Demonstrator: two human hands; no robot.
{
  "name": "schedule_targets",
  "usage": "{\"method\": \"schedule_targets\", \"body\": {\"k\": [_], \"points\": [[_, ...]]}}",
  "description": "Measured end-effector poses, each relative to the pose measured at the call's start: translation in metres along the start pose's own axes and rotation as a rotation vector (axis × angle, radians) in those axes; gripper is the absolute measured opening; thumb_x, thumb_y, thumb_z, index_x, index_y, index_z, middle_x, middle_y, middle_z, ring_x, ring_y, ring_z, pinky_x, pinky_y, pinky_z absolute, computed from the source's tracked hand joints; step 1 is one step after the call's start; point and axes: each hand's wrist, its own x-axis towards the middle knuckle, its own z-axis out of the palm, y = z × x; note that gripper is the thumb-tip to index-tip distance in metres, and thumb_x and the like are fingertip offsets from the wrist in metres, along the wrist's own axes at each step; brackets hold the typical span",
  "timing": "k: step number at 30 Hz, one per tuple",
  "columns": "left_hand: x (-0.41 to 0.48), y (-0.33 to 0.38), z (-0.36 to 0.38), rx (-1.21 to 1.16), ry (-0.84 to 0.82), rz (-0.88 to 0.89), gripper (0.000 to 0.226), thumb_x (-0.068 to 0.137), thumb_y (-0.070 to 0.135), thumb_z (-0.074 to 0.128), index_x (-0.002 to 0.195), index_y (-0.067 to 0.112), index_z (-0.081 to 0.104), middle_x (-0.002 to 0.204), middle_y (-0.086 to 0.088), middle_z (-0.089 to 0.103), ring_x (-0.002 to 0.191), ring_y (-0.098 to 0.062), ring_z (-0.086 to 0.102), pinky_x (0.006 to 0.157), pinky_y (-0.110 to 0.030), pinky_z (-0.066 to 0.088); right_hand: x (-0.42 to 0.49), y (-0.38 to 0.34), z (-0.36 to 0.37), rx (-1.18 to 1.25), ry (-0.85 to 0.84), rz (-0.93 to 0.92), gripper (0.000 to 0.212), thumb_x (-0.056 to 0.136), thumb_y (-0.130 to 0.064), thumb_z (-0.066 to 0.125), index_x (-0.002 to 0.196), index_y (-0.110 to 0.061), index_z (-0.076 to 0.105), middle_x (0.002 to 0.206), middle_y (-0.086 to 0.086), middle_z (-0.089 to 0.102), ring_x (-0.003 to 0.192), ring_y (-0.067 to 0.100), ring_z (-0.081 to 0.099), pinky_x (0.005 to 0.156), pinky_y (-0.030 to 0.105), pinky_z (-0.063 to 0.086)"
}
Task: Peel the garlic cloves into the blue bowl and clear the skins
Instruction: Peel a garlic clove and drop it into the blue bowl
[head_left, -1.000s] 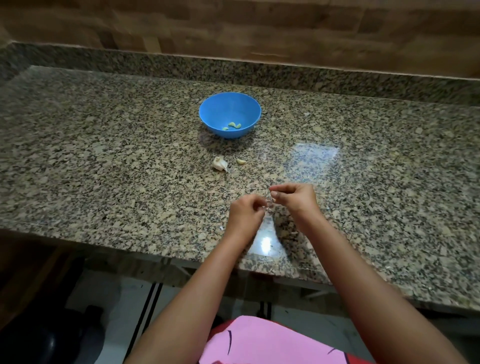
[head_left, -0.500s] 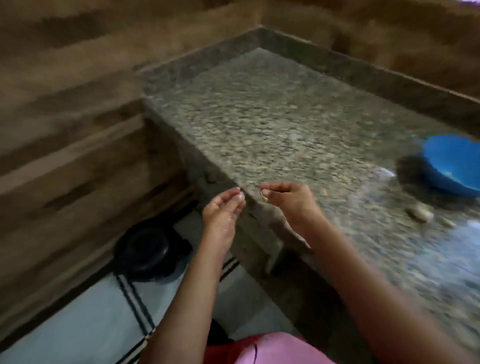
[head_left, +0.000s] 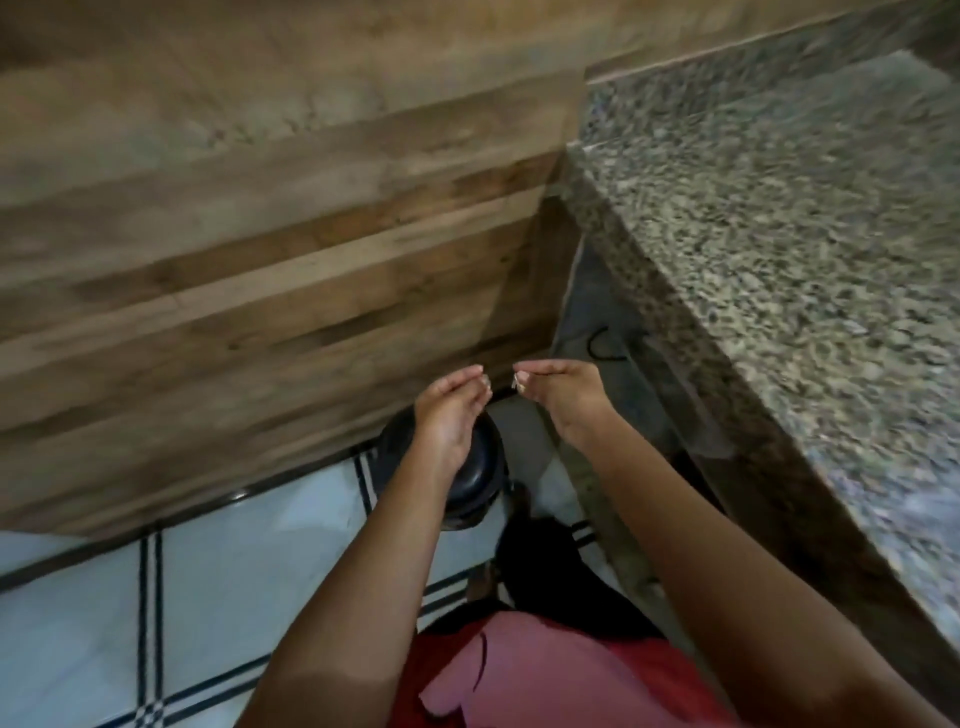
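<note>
Pink cloth (head_left: 519, 675) fills the bottom centre of the frame, with white tiled floor (head_left: 78, 623) at lower left. Further up, at centre frame, the left hand (head_left: 452, 415) lies palm up, fingers straight and together, lightly cupped. I cannot tell whether any skin lies in it. Just right of it, not touching, the right hand (head_left: 563, 400) pinches a pale scrap of skin (head_left: 518, 385) between thumb and fingertips. A black bin (head_left: 480, 470) stands on the floor under the left hand. For a clean drop, the scrap should probably move left until it is over the bin's mouth. Then the fingers can part and rub together, since thin skin tends to cling. The granite counter (head_left: 779, 234) runs up the right side. The blue bowl and cloves are out of view.
</note>
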Motion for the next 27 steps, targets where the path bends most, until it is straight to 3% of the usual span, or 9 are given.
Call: {"method": "schedule_targets", "body": {"k": [5,8,10,12,14,19,21,24,27], "points": [[0.041,0.004,-0.018,0.020,0.102,-0.092,0.016,0.087,-0.009,0.054,0.083,0.005,0.060,0.082,-0.008,0.061,0.076,-0.013,0.061,0.089,-0.028,0.048,0.041,0.003,0.024,-0.058,-0.076,0.074,0.022,0.084,0.015,0.051,0.105,0.011,0.059,0.076,0.005,0.059,0.069,0.013,0.056,0.069,0.020,0.049],[0.065,0.008,-0.023,0.024,0.125,-0.138,0.016,0.086,-0.011,0.054,0.082,0.003,0.060,0.082,-0.009,0.061,0.076,-0.014,0.061,0.093,-0.031,0.047,0.065,0.003,0.036,0.040,-0.072,0.186,0.022,0.091,0.014,0.041,0.087,0.003,0.060,0.060,0.003,0.064,0.055,0.011,0.062,0.060,0.018,0.051],[0.079,0.006,-0.026,0.037,0.143,-0.152,0.016,0.086,-0.011,0.055,0.081,0.003,0.061,0.082,-0.009,0.062,0.075,-0.013,0.061,0.090,-0.030,0.049,0.075,0.007,0.041,0.024,-0.041,0.204,0.013,0.086,0.014,0.052,0.083,0.006,0.062,0.062,0.008,0.063,0.058,0.015,0.061,0.066,0.022,0.052],[0.092,0.005,-0.026,0.047,0.163,-0.155,0.016,0.086,-0.010,0.056,0.080,0.004,0.061,0.081,-0.008,0.063,0.074,-0.013,0.062,0.076,-0.024,0.054,0.084,0.013,0.047,-0.043,-0.019,0.174,0.017,0.080,0.014,0.059,0.097,0.011,0.062,0.071,0.009,0.059,0.066,0.018,0.057,0.074,0.026,0.050],[0.103,0.001,-0.026,0.043,0.169,-0.165,0.016,0.086,-0.010,0.055,0.080,0.003,0.061,0.081,-0.009,0.063,0.072,-0.013,0.063,0.064,-0.018,0.054,0.095,0.018,0.052,-0.067,0.011,0.194,0.023,0.080,0.014,0.060,0.103,0.013,0.061,0.073,0.007,0.059,0.062,0.014,0.054,0.064,0.018,0.048],[0.132,-0.010,-0.016,0.118,0.199,-0.197,0.012,0.087,-0.011,0.054,0.090,-0.004,0.063,0.079,-0.008,0.063,0.065,-0.008,0.064,0.056,-0.012,0.052,0.130,0.035,0.059,-0.094,0.151,0.284,0.018,0.082,0.010,0.061,0.100,0.015,0.062,0.067,0.008,0.057,0.048,0.011,0.053,0.046,0.011,0.044],[0.145,-0.016,-0.013,0.179,0.219,-0.181,0.015,0.087,-0.010,0.055,0.094,-0.002,0.064,0.088,-0.011,0.064,0.072,-0.010,0.062,0.060,-0.013,0.053,0.142,0.042,0.060,-0.064,0.175,0.318,0.018,0.083,0.009,0.060,0.099,0.018,0.061,0.068,0.009,0.057,0.059,0.019,0.057,0.057,0.018,0.051],[0.162,-0.027,-0.010,0.385,0.189,-0.156,0.025,0.095,0.003,0.049,0.117,0.000,0.061,0.120,-0.016,0.061,0.100,-0.018,0.060,0.079,-0.017,0.047,0.160,0.053,0.066,-0.020,0.160,0.459,0.020,0.092,-0.001,0.053,0.088,0.017,0.060,0.086,0.032,0.056,0.076,0.039,0.057,0.089,0.046,0.050],[0.170,-0.037,0.004,0.575,0.045,-0.256,0.045,0.102,0.032,0.033,0.142,0.013,0.037,0.145,-0.008,0.040,0.129,-0.021,0.042,0.095,-0.018,0.033,0.166,0.055,0.078,0.131,-0.054,0.615,0.044,0.101,-0.026,0.036,0.116,0.011,0.054,0.120,0.040,0.046,0.108,0.046,0.052,0.099,0.044,0.039]]}}
